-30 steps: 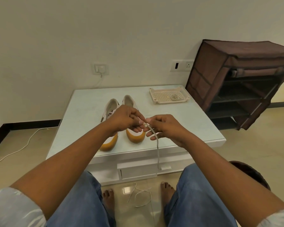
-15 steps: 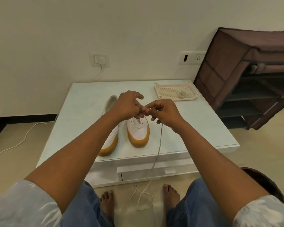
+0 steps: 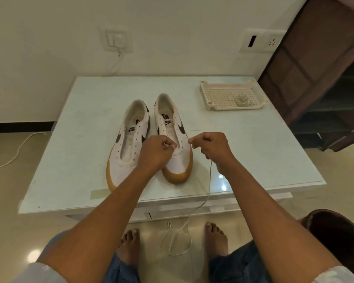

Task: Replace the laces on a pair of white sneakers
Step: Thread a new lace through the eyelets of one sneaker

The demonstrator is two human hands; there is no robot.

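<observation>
Two white sneakers with tan toe rims stand side by side on the white table (image 3: 74,160), both without laces: the left sneaker (image 3: 129,144) and the right sneaker (image 3: 172,127). My left hand (image 3: 154,153) hovers over the right sneaker's toe with thumb and forefinger pinched; what it pinches is too small to tell. My right hand (image 3: 209,148) pinches a white lace (image 3: 207,193) near its tip, beside the same shoe. The lace hangs past the table edge and loops on the floor between my feet.
A cream perforated tray (image 3: 215,94) at the table's back right holds a coiled lace (image 3: 242,99). A brown fabric shoe rack (image 3: 319,68) stands to the right. A white cable (image 3: 14,154) lies on the floor at left. A dark round seat (image 3: 335,231) is by my right knee.
My hands have moved apart and come down to the right sneaker's toe. The view has moved closer to the table and tilted down.
</observation>
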